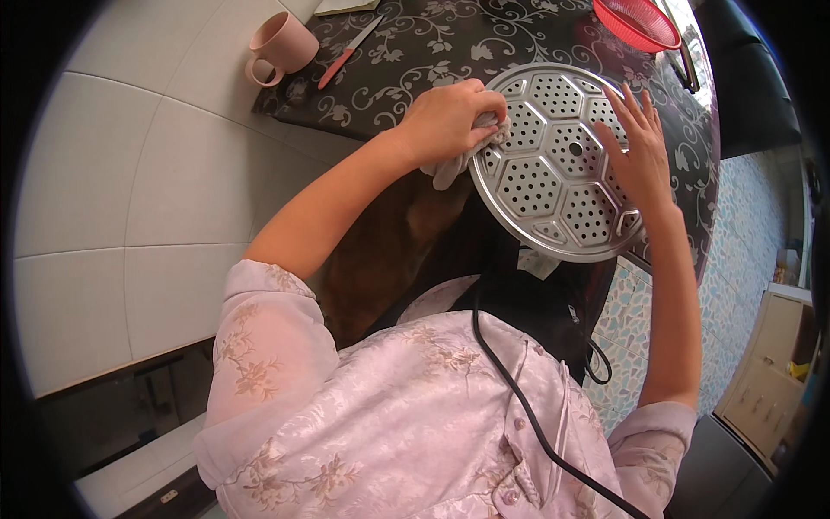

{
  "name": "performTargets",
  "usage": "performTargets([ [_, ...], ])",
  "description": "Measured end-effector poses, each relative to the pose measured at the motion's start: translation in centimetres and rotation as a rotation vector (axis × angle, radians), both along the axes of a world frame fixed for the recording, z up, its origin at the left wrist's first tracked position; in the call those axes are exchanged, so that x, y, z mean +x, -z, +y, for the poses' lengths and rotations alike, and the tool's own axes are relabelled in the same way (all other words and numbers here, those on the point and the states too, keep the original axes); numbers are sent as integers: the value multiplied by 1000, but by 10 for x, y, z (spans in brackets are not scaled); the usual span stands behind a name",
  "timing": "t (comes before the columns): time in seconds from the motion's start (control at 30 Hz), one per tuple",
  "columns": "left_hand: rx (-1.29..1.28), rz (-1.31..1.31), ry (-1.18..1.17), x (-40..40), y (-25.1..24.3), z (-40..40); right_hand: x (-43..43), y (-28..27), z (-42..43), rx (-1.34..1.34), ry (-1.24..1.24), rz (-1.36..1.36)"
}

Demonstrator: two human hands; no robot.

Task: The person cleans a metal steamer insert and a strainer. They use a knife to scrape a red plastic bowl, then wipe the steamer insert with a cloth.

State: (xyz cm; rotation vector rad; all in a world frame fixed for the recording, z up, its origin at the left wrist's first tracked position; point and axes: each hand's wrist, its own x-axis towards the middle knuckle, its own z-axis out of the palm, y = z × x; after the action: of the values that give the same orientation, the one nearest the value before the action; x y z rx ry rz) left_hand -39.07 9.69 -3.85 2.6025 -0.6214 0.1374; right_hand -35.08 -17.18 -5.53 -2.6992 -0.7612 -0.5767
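Observation:
A round metal steamer plate (530, 188) with punched holes and raised hexagons lies over the near edge of a table, part of it jutting out towards me. My left hand (454, 120) grips a crumpled pale cloth (447, 170) and presses it to the plate's left rim. On the plate's right side rests my right hand (639, 152), fingers spread, palm down. Its fingers cover part of the hole pattern there.
The table (389, 65) wears a dark cover with a pale floral scroll print. At its left corner stand a pink mug (288, 42) and a knife (343, 58) with a pink handle. A red plastic basket (639, 26) sits far right. A black cable (519, 389) hangs across my shirt.

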Motion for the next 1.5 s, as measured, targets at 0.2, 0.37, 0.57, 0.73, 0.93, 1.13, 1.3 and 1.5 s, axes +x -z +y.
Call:
performTargets([
  [0.2, 148, -125, -97, 27, 7, -11, 10, 24, -11, -189, 19, 78],
  [0.37, 43, -94, -184, 55, 10, -67, 6, 29, 4, -215, 104, 81],
  [0.57, -15, -135, 37, 22, 17, -99, 5, 34, -4, -176, 134, 59],
  [0.73, 240, -155, -151, 41, 3, -36, 0, 30, 3, -152, 204, 65],
  [0.93, 141, -294, 71, 13, 9, -53, -2, 29, 7, -137, 189, 71],
  [1.13, 135, -261, 18, 47, 11, -73, -1, 29, 5, -135, 195, 54],
  [1.3, 114, -87, 260, -18, 4, -69, -3, 29, 5, -115, 212, 44],
  [1.5, 52, -328, 67, 43, 21, -107, -1, 30, 6, -124, 207, 58],
])
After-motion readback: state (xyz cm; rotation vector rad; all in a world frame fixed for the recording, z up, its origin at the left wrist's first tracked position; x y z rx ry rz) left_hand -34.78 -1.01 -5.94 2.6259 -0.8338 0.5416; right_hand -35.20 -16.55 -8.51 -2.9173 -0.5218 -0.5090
